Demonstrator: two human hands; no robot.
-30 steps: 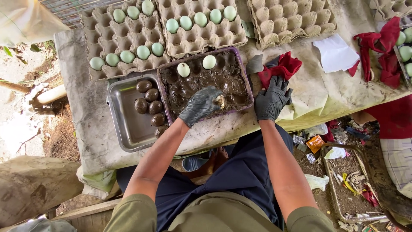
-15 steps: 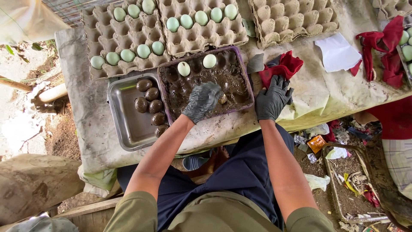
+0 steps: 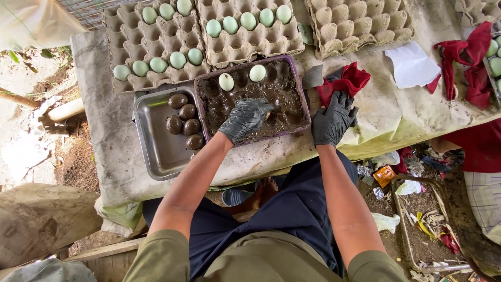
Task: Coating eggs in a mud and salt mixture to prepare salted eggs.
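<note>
My left hand (image 3: 244, 118), in a muddy black glove, is curled over an egg in the mud-filled purple tray (image 3: 303, 99). Only a pale bit of that egg shows by the fingertips. Two clean pale eggs (image 3: 226, 81) sit at the tray's far side. My right hand (image 3: 333, 119), also gloved, rests fingers apart on the table edge just right of the tray, touching a red cloth (image 3: 348, 81). To the left stands a steel pan (image 3: 154, 141) holding several mud-coated eggs (image 3: 183, 119).
Cardboard egg cartons (image 3: 156, 42) with pale green eggs line the far side; an empty carton (image 3: 360, 23) lies right. White paper (image 3: 412, 65) and another red cloth (image 3: 462, 57) lie further right. Litter and a dirt-filled tray (image 3: 425, 230) sit on the ground.
My left hand has shifted slightly within the mud tray, working the egg. My right hand has stayed at the table edge by the red cloth.
</note>
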